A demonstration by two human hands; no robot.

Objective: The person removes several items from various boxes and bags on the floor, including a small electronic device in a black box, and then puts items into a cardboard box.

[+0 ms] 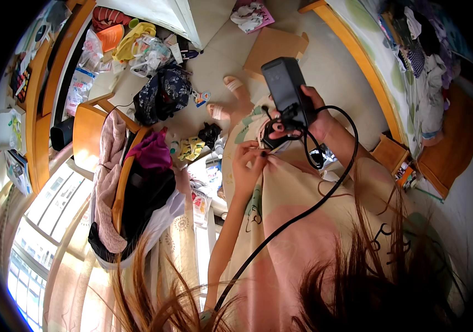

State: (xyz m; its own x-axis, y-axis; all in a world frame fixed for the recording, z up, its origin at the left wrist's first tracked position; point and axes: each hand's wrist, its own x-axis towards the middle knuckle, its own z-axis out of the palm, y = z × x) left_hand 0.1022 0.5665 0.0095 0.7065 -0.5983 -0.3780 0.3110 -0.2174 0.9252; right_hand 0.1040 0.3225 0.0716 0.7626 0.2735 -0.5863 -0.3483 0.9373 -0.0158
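My right hand (pixel 321 114) holds a black box-shaped electronic device (pixel 284 79) upright, with a cable plug and small clip-like black parts below it. A thick black cable (pixel 290 226) loops from there down across my body. My left hand (pixel 248 164) pinches the cloth of the loose, patterned light dress (pixel 298 207) at waist height. Just beyond its fingertips, a second dark object (pixel 270 135) lies partly behind the right hand's fingers; what it is I cannot tell. My feet in strapped sandals (pixel 233 85) stand on the tiled floor.
On my left stands a wooden chair (pixel 118 199) draped with clothes. A dark floral bag (pixel 164 93) and plastic bags (pixel 151 54) lie on the floor ahead. Beyond my feet is a cardboard box (pixel 275 50). To the right is a wood-framed bed (pixel 354 50) with piled clothes (pixel 431 74).
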